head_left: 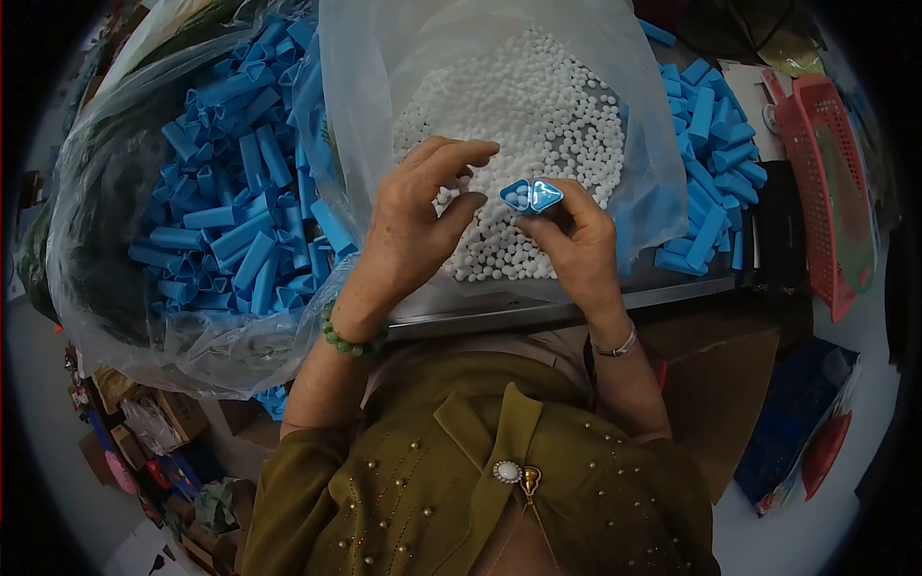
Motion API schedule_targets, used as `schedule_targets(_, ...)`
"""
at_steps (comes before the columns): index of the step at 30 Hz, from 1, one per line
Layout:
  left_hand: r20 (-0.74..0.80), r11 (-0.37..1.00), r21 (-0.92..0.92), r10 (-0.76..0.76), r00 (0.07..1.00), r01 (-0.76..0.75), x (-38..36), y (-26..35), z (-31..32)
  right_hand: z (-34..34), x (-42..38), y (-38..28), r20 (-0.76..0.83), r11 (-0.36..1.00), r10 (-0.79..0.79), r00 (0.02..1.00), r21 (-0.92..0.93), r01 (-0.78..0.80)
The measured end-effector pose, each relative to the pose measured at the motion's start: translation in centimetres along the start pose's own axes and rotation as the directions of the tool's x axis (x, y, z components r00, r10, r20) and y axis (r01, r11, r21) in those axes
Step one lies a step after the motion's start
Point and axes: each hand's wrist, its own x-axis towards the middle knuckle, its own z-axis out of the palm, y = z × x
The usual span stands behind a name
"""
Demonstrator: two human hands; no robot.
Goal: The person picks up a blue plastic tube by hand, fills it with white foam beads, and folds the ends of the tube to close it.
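Note:
Between the thumb and fingers of my right hand (576, 230) is a blue two-part triangular piece (531, 196), its open ends facing up; white balls show inside its left half. My left hand (423, 211) is just left of it, over the white balls, with thumb and fingers curved and apart. No object shows between those fingers. Many small white balls (576, 120) lie spread on a clear plastic sheet (360, 58) beneath both hands.
A clear plastic bag (86, 278) on the left holds many blue triangular tubes (235, 221). More blue tubes (706, 226) are piled at the right, beside a red perforated basket (816, 173). The metal table edge (461, 318) runs in front of my body.

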Motion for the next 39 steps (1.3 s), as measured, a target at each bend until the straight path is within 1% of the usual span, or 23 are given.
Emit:
schedule_targets(3, 0.030, 0.988, -0.065, 0.142, 0.989, -0.140, -0.5, -1.0, 0.5, 0.1, -0.2, -0.7, 0.016, 0.999, -0.023, 1.000, 0.032, 0.023)
schedule_targets(4, 0.027, 0.988, -0.064, 0.141, 0.990, -0.139, -0.9, -1.3, 0.9, 0.2, -0.4, -0.9, 0.019, 0.999, -0.024, 1.000, 0.031, 0.023)
schedule_targets(5, 0.070, 0.927, -0.372, -0.020, 0.997, 0.045, -1.5, -1.5, 1.5, 0.4, -0.5, -1.2, 0.076, 0.992, -0.017, 0.997, 0.129, 0.007)
schedule_targets(6, 0.159, 0.743, -0.631, -0.157, 0.975, 0.222, -1.9, -1.3, 1.9, 0.4, -0.5, -1.5, 0.134, 0.974, -0.017, 0.991, 0.225, -0.014)
schedule_targets(7, 0.155, 0.743, -0.632, -0.156, 0.976, 0.219, -2.1, -1.1, 2.1, 0.3, -0.4, -1.7, 0.137, 0.975, -0.019, 0.990, 0.223, -0.013)
schedule_targets(9, 0.117, 0.636, -0.743, -0.183, 0.976, 0.208, -2.4, -0.6, 2.3, -0.1, -0.3, -1.9, 0.290, 0.774, 0.122, 0.949, 0.571, -0.274)
schedule_targets(10, 0.112, 0.635, -0.745, -0.184, 0.976, 0.206, -2.6, -0.7, 2.3, -0.2, -0.2, -1.8, 0.294, 0.776, 0.123, 0.948, 0.568, -0.276)
schedule_targets(12, 0.132, 0.630, -0.742, -0.195, 0.972, 0.227, -2.9, -1.0, 2.5, -0.3, 0.0, -1.4, 0.405, 0.619, 0.112, 0.908, 0.686, -0.382)
schedule_targets(13, 0.130, 0.629, -0.744, -0.196, 0.972, 0.226, -3.0, -1.1, 2.5, -0.3, 0.2, -1.4, 0.406, 0.620, 0.113, 0.907, 0.684, -0.383)
schedule_targets(15, 0.113, 0.760, -0.628, -0.120, 0.986, 0.165, -3.1, -1.2, 2.5, -0.1, 0.4, -1.6, 0.445, 0.583, 0.068, 0.893, 0.709, -0.398)
schedule_targets(18, 0.055, 0.821, -0.566, -0.053, 0.997, 0.074, -3.1, -0.4, 2.6, 0.3, 0.2, -2.1, 0.407, 0.598, 0.145, 0.902, 0.690, -0.407)
schedule_targets(22, -0.002, 0.871, -0.491, -0.038, 0.999, 0.032, -3.4, 0.4, 2.8, 0.7, -0.6, -3.1, 0.346, 0.655, 0.130, 0.929, 0.674, -0.343)
schedule_targets(25, 0.022, 0.980, -0.188, 0.074, 0.997, -0.068, -3.5, 1.2, 2.3, 1.0, -1.3, -4.4, 0.254, 0.708, 0.155, 0.955, 0.645, -0.287)
schedule_targets(26, 0.004, 0.986, -0.159, 0.061, 0.998, -0.059, -3.6, 1.4, 2.0, 1.0, -1.4, -4.3, 0.284, 0.697, 0.142, 0.948, 0.652, -0.300)
schedule_targets(28, 0.039, 0.960, -0.260, 0.119, 0.992, -0.104, -3.8, 2.0, 1.1, 0.4, -1.4, -4.0, 0.221, 0.840, 0.000, 0.975, 0.530, -0.120)
schedule_targets(29, -0.036, 0.945, -0.283, 0.162, 0.986, -0.165, -3.8, 2.5, 0.3, -0.2, -1.6, -4.4, 0.219, 0.832, -0.060, 0.974, 0.550, -0.073)
schedule_targets(30, -0.103, 0.965, -0.194, 0.156, 0.982, -0.173, -3.9, 2.5, -1.2, -1.0, -1.6, -5.0, 0.212, 0.821, -0.117, 0.970, 0.570, -0.026)
schedule_targets(32, -0.254, 0.990, -0.001, 0.139, 0.957, -0.144, -4.5, 1.0, -5.3, -3.7, -0.8, -6.1, 0.055, 0.756, -0.329, 0.943, 0.613, 0.228)
schedule_targets(34, -0.363, 0.892, 0.445, 0.097, 0.927, 0.080, -5.2, -1.1, -9.3, -9.1, 0.0, -6.6, -0.114, 0.842, -0.405, 0.907, 0.340, 0.419)
schedule_targets(35, -0.363, 0.891, 0.448, 0.102, 0.926, 0.077, -5.9, -1.7, -10.8, -11.5, 0.8, -6.4, -0.115, 0.839, -0.410, 0.905, 0.341, 0.424)
schedule_targets(37, -0.323, 0.590, 0.767, 0.017, 0.946, 0.251, -6.9, -2.5, -13.0, -15.4, 2.4, -5.8, -0.423, 0.894, -0.439, 0.793, -0.112, 0.434)
schedule_targets(38, -0.323, 0.591, 0.766, 0.015, 0.946, 0.252, -7.5, -2.5, -13.4, -16.5, 3.4, -5.3, -0.421, 0.894, -0.438, 0.794, -0.113, 0.433)
schedule_targets(39, -0.313, 0.526, 0.786, -0.115, 0.943, 0.324, -8.1, -2.3, -13.6, -17.2, 4.8, -4.9, -0.431, 0.893, -0.440, 0.788, -0.115, 0.436)
